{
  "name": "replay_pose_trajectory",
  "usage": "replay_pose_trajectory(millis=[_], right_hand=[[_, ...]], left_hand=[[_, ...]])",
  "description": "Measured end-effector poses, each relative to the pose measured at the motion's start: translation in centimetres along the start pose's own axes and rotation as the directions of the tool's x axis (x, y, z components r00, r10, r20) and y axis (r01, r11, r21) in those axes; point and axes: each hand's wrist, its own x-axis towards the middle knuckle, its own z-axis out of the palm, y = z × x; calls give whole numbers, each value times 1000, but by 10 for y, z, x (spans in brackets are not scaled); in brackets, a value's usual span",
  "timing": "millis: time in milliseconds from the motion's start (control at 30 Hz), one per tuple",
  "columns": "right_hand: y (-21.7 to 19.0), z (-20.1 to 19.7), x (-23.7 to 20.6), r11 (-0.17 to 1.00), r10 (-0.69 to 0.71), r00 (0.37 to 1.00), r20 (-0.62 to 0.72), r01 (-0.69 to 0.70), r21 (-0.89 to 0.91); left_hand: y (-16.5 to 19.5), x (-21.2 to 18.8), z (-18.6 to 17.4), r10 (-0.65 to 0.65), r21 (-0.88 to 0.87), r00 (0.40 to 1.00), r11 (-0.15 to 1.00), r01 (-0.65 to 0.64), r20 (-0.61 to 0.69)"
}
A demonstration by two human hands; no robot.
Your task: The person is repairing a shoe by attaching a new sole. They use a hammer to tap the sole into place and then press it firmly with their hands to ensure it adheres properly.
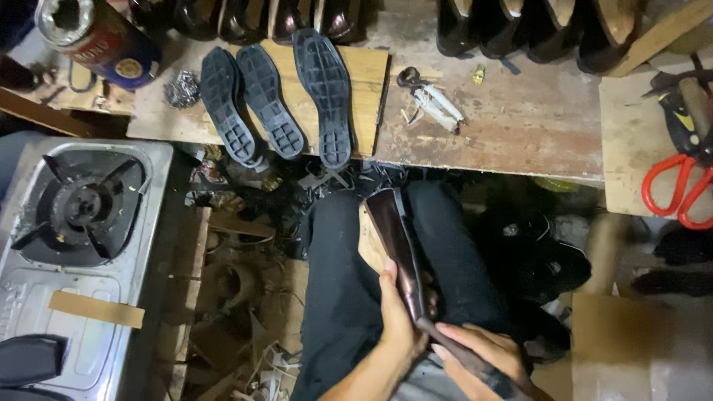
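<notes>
Your desk (520, 126) is worn, stained wood. On it lies a pale board (364, 82) carrying three black soles (323, 93) side by side. Right of them lie pincers (431, 100). Red scissors (679, 189) rest on another board (631, 141) at the right edge. Dark shoes (535, 30) line the back; a can (96, 37) lies at the left.

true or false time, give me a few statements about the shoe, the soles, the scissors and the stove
1. Both hands hold a dark brown shoe over the lap. True.
2. Three black soles lie tread up on the workbench. True.
3. The red-handled scissors lie left of the soles. False: they lie at the far right.
4. A pot stands on the gas stove. False: the burner is bare.
5. The left hand touches the soles. False: it grips the shoe, as does the right hand.
</notes>
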Motion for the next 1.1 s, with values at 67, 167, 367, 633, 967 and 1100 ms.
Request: replay_pose_trajectory(millis=[67, 167, 367, 633, 967, 1100], right_hand=[[4, 2, 5, 982, 178, 983, 49, -181, 55], [5, 5, 9, 977, 211, 976, -43, -210, 29], [16, 17, 22, 868, 495, 865, -86, -488, 91], [35, 20, 41, 499, 829, 547, 119, -818, 284], [50, 33, 84, 369, 900, 431, 66, -833, 412], [53, 40, 104, 405, 887, 461, 34, -810, 424]], left_hand=[[-3, 8, -7, -21, 35, 999, 999, 20, 43], [-18, 9, -18, 12, -45, 998, 999, -9, 62], [-22, 30, -30, 44, -10, 999, 999, -44, 28], [-8, 42, -45, -33, 184, 994, 983, 14, 104], [1, 45, -51, 81, 290, 961, 944, -160, 266], [5, 43, -46, 170, 262, 948, 934, -242, 268]])
